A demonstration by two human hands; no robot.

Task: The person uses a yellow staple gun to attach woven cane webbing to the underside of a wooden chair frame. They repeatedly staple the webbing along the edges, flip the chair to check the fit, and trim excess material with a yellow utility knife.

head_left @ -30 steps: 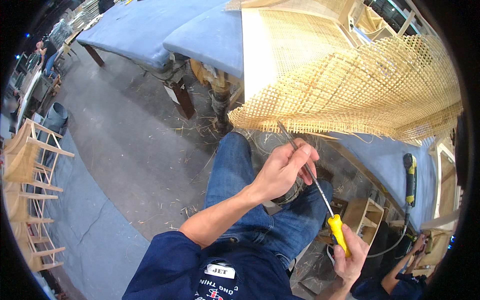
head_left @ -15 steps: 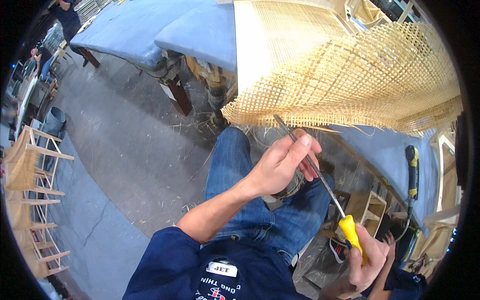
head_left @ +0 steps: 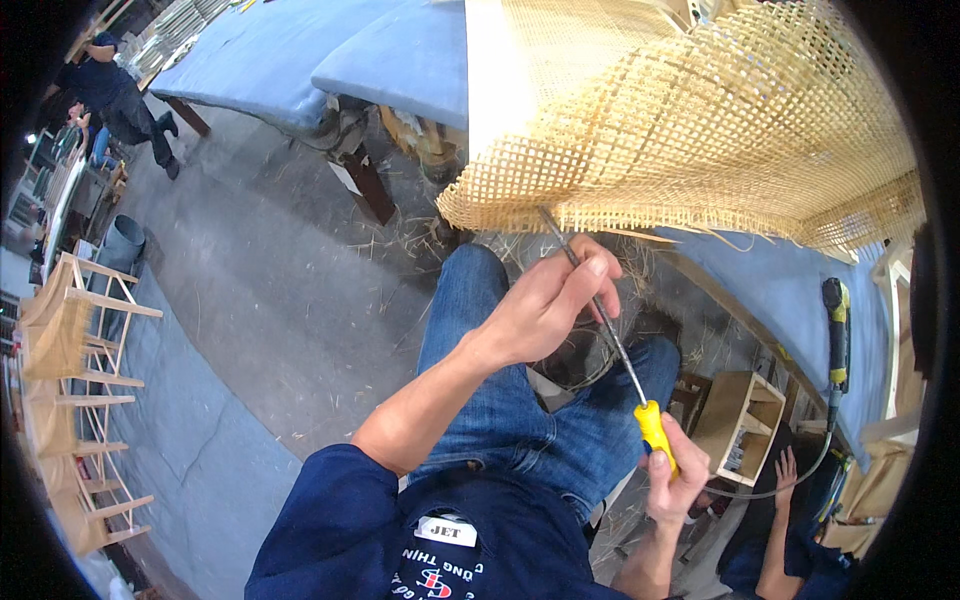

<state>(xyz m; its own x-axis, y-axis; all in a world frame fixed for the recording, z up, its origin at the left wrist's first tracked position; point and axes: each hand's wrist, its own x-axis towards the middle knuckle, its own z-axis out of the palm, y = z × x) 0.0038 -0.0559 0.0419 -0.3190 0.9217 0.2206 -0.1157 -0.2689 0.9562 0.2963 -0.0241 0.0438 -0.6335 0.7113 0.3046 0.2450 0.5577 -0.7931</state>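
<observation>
A long screwdriver (head_left: 652, 424) with a yellow handle slants away from me over my lap. My right hand (head_left: 682, 474) is wrapped round the handle. Farther up, my left hand (head_left: 555, 303) pinches the dark metal shaft between thumb and fingers. The tip overlaps the near, frayed edge of a woven cane sheet (head_left: 690, 140); whether it touches the strands I cannot tell. That sheet curls up along its near side and drapes over a white panel (head_left: 490, 80).
Blue padded tables (head_left: 400, 75) stand ahead. A corded power tool (head_left: 836, 335) lies on another blue surface (head_left: 770, 290) at right, near a small wooden cabinet (head_left: 740, 425). Another person's hand (head_left: 786, 478) shows there. Wooden frames (head_left: 95, 400) line the left; someone walks far left.
My right hand and the screwdriver handle have moved left and away from me. The tip has shifted slightly onto the cane edge. The person at far left has come farther into view.
</observation>
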